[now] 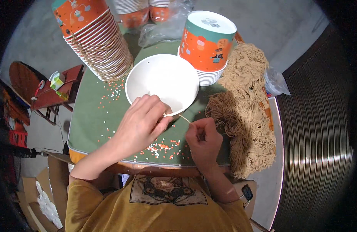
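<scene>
A white-lined paper bucket [159, 73] stands mouth up on the green-covered table, with a small dark hole showing near its far rim. My left hand [141, 120] is closed on the near rim, its thumb and fingers pinching the wall. A short tan cord [185, 118] runs from that rim to my right hand [204, 141], whose thumb and forefinger pinch the other end. Just right of this hand lies a large heap of loose tan cords [248, 112], spilling over the table's edge.
A tall leaning stack of orange buckets [101, 42], draped with cord, stands far left. Behind the white bucket is an upside-down stack of orange buckets [205, 46]. Orange and white paper dots [159, 149] litter the green cloth [89, 131]. Clear plastic [159, 33] lies at the back.
</scene>
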### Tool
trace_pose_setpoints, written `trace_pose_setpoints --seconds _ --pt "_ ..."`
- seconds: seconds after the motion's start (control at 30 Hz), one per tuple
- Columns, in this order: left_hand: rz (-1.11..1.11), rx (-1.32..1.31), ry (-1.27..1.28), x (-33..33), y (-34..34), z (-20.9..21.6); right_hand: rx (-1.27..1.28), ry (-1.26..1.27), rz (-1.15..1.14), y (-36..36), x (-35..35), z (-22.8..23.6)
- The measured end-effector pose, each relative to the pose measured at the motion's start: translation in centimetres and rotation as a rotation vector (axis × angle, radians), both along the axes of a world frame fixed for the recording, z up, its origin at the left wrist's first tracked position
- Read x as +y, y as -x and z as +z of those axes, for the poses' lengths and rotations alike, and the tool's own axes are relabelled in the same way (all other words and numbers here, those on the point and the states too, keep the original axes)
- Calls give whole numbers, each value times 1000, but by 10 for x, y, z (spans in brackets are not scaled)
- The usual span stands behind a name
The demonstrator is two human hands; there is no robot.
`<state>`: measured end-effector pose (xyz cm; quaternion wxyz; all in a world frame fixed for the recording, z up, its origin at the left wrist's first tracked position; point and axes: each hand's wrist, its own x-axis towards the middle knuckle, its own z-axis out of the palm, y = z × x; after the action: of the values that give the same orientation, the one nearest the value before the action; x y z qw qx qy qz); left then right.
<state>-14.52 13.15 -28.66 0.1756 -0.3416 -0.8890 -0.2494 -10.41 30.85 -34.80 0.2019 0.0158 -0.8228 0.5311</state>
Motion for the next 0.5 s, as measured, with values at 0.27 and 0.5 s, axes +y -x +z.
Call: trace_pose_setpoints --seconds 0.27,0.5 --pt "-19 -25 -33 0 1 -3 -24 -9 -35 4 1 -4" --pt "-6 -77 -54 1 1 -3 -15 -49 -58 6 0 -9"
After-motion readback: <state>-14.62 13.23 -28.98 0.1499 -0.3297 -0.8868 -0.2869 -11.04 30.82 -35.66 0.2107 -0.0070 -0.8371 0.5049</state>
